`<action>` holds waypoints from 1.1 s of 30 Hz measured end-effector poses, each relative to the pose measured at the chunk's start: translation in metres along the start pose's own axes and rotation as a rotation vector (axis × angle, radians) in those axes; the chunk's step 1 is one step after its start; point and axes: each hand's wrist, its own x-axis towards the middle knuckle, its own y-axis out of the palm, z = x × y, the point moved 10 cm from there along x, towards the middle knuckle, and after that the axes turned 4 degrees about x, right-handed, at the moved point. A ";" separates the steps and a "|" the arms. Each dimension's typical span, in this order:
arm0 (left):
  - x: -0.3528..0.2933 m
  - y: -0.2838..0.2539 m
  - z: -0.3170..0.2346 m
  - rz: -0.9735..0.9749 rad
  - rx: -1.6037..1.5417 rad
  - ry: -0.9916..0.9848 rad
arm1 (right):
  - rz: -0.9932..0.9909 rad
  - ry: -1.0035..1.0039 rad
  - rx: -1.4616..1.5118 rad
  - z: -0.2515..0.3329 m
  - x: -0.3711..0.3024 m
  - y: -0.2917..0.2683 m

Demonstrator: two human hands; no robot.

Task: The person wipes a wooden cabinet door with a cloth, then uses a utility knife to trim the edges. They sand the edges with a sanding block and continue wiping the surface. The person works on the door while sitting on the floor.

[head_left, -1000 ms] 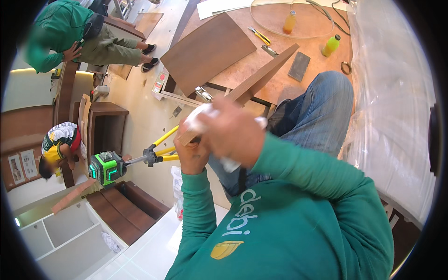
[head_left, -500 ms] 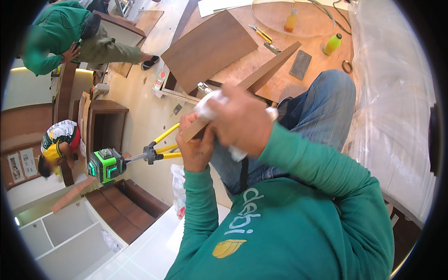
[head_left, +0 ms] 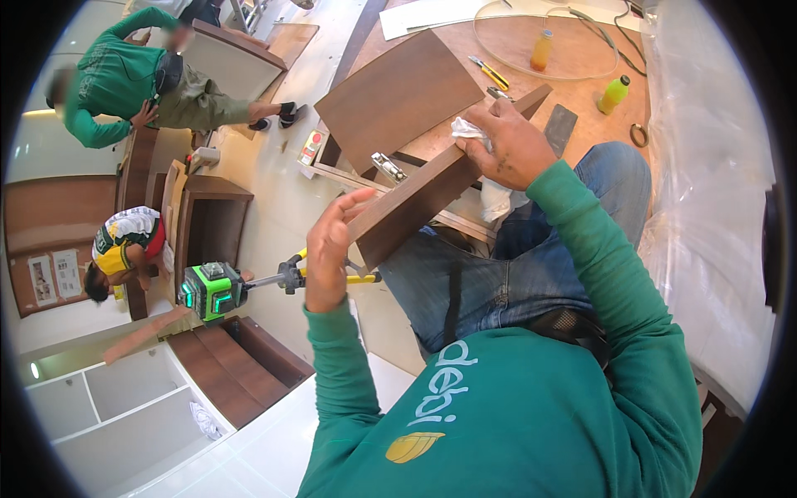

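Pinching a white cloth [head_left: 467, 129] in the closed fingers of the right hand [head_left: 516, 151], against the upper edge of a long brown board [head_left: 423, 207]. Holding the left hand [head_left: 329, 246] at the board's left end, with fingers loosely spread; cannot tell whether touching it. Having the board slanted above the jeans [head_left: 465, 290], reaching from beside the left hand to over the counter [head_left: 573, 93]. Facing a yellow cutter [head_left: 491, 75], a dark grey block [head_left: 561, 127], an orange bottle [head_left: 541, 51] and a green bottle [head_left: 613, 95] there, with a green laser level [head_left: 212, 292] at left
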 end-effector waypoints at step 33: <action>0.108 0.015 -0.024 0.187 1.357 0.131 | -0.012 0.013 0.016 -0.015 0.015 0.023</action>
